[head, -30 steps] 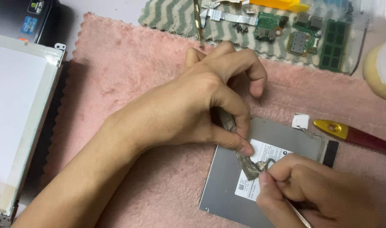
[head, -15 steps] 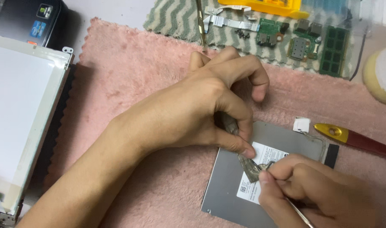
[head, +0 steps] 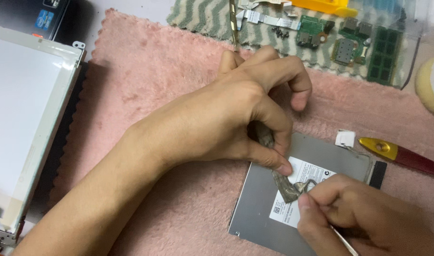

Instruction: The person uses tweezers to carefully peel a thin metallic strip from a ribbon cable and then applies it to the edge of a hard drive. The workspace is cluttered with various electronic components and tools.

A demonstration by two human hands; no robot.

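A flat grey metal drive (head: 259, 208) with a white label lies on the pink fluffy mat (head: 160, 85). My left hand (head: 231, 118) reaches in from the lower left and pinches a thin grey-brown flat cable (head: 279, 182) against the drive's top. My right hand (head: 359, 213) sits at the lower right, closed around a thin metal tool (head: 342, 237) whose tip is hidden at the cable's lower end.
A screen panel in a silver frame (head: 32, 118) lies at the left. A grey zigzag cloth (head: 203, 19) at the back holds green circuit boards (head: 312, 33), memory sticks (head: 385, 54), small screws and ribbon cables. A red and yellow tool (head: 402, 156) lies right of the drive.
Both hands have stayed on the cable and drive. The view has shifted slightly; my right hand has edged closer to the cable's end.
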